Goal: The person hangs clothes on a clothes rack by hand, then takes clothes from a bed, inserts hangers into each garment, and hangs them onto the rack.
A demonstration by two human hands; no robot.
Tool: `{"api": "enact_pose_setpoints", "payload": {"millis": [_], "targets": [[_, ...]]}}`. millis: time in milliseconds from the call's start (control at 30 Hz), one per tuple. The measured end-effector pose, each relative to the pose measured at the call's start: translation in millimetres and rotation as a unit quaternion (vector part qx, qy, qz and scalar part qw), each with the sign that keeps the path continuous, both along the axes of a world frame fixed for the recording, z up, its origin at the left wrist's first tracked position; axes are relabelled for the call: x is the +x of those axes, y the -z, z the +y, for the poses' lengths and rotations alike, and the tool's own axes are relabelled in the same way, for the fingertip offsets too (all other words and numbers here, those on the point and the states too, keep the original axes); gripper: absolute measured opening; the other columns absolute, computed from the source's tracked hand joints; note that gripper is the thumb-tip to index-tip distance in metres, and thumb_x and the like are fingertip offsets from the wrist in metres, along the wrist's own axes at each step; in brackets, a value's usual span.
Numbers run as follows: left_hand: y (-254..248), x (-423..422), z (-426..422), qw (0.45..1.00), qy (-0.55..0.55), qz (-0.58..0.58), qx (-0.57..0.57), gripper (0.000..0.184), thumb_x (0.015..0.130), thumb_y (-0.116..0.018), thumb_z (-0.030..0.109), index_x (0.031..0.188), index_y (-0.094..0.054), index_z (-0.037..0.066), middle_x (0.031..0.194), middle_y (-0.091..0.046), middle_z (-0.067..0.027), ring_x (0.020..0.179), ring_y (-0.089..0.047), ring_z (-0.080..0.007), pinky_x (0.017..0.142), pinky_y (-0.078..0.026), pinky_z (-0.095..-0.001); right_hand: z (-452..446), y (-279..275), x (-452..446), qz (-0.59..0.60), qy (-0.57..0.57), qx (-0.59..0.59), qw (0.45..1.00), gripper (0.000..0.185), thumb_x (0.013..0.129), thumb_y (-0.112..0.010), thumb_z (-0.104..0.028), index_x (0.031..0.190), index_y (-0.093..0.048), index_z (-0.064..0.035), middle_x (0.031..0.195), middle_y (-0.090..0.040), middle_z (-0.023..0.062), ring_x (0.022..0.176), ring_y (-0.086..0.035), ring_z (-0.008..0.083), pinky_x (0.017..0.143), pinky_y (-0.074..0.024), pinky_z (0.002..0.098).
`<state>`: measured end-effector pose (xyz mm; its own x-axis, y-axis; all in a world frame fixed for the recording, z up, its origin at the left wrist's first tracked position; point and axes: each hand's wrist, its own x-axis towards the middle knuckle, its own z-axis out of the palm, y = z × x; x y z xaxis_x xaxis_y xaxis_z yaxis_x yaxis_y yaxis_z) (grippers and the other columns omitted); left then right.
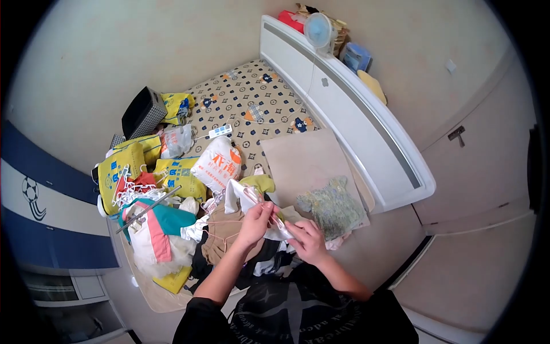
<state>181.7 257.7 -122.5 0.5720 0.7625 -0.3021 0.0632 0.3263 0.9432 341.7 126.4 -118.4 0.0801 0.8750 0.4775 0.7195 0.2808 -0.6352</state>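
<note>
Both hands meet over the near edge of the bed, in front of the chest. My left hand is closed with its fingers pinching a white and pinkish piece of cloth. Just to the right, my right hand has its fingers closed on the lower end of the same cloth. A brown garment with a thin pink hanger on it lies left of my left hand. Beyond the hands is a yellow-green cloth. A grey-green patterned garment lies to the right.
Yellow bags, a white bag, white hangers and a metal rod lie left on the bed. Further back are a black basket and a power strip. A fan stands behind the white headboard.
</note>
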Motion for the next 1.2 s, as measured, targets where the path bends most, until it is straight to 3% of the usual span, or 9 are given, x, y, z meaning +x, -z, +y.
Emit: {"api": "enact_pose_setpoints", "payload": {"millis": [200,333,500,600,733,800,833,1000,1200], "targets": [[-2,43,-22,0.93,0.308,0.146,0.139,0.033,0.105,-0.05,0.029,0.095,-0.065,0.002,0.078,-0.067,-0.0061,0.07,-0.065,-0.0144,0.068,-0.052,-0.031,-34,113,74,0.3,0.158,-0.113,0.934,0.06,0.084,-0.066,-0.002,0.141,-0.051,-0.0072,0.131,-0.055,0.0145,0.113,-0.058,0.0242,0.086,-0.0512,0.0328],[-18,78,-48,0.832,0.394,0.212,0.327,0.032,0.102,-0.052,0.036,0.096,-0.066,0.008,0.08,-0.069,-0.0124,0.074,-0.068,-0.0333,0.07,-0.053,-0.0432,-62,145,130,0.17,0.197,-0.193,0.946,0.091,0.077,-0.075,-0.005,0.154,-0.027,-0.0062,0.149,-0.04,0.0189,0.137,-0.042,0.0335,0.11,-0.039,0.0407],[-56,105,-54,0.798,0.434,0.19,0.373,0.03,0.098,-0.057,0.038,0.097,-0.066,0.01,0.085,-0.07,-0.0139,0.079,-0.067,-0.0377,0.07,-0.053,-0.0466,-89,186,166,0.319,0.194,-0.184,0.909,0.108,0.082,-0.077,-0.009,0.16,-0.001,-0.0098,0.163,-0.018,0.0197,0.15,-0.022,0.0314,0.114,-0.0326,0.0424],[-70,113,-51,0.795,0.477,0.121,0.355,0.026,0.095,-0.063,0.035,0.102,-0.067,0.011,0.089,-0.071,-0.0116,0.081,-0.068,-0.0351,0.069,-0.054,-0.0437,-115,208,182,0.616,0.204,-0.172,0.742,0.103,0.085,-0.073,-0.005,0.159,-0.002,-0.011,0.161,-0.023,0.0171,0.146,-0.031,0.029,0.109,-0.0391,0.0398],[-78,135,-35,0.817,0.469,0.037,0.334,0.019,0.092,-0.07,0.024,0.101,-0.069,0.007,0.079,-0.07,-0.0073,0.069,-0.07,-0.0226,0.063,-0.054,-0.034,-157,273,197,0.768,0.199,-0.097,0.6,0.075,0.088,-0.067,-0.001,0.152,-0.028,-0.008,0.143,-0.047,0.0119,0.128,-0.05,0.024,0.101,-0.0456,0.038],[-48,147,-16,0.859,0.442,0.033,0.257,0.016,0.093,-0.07,0.019,0.101,-0.07,0.005,0.073,-0.068,-0.0055,0.063,-0.069,-0.0156,0.061,-0.052,-0.0303,-172,297,204,0.768,0.194,-0.08,0.605,0.06,0.09,-0.066,-0.001,0.145,-0.042,-0.0058,0.13,-0.058,0.0086,0.117,-0.057,0.0224,0.099,-0.047,0.039],[-32,155,-6,0.872,0.431,0.113,0.203,0.018,0.092,-0.07,0.022,0.097,-0.071,0.005,0.091,-0.073,-0.0077,0.068,-0.068,-0.0199,0.064,-0.053,-0.032,-171,273,204,0.776,0.209,-0.058,0.593,0.043,0.092,-0.065,-0.001,0.134,-0.054,-0.0033,0.123,-0.064,0.0088,0.113,-0.061,0.0246,0.099,-0.0484,0.0401],[143,201,38,0.93,0.241,0.164,0.222,0.014,0.094,-0.069,0.017,0.096,-0.067,0.003,0.08,-0.072,-0.0058,0.061,-0.067,-0.0122,0.057,-0.052,-0.0281,-182,267,223,0.728,0.322,-0.092,0.598,0.04,0.09,-0.066,-0.002,0.129,-0.057,-0.0037,0.126,-0.064,0.0092,0.117,-0.061,0.0232,0.101,-0.048,0.0398],[300,261,86,0.912,0.243,0.278,0.176,0.018,0.096,-0.063,0.025,0.095,-0.064,0.007,0.079,-0.069,-0.0107,0.066,-0.068,-0.0237,0.061,-0.052,-0.0375,-164,344,243,0.62,0.395,-0.233,0.637,0.037,0.09,-0.068,-0.01,0.126,-0.059,-0.0074,0.112,-0.066,0.0024,0.096,-0.062,0.0139,0.077,-0.0485,0.0279]]}}
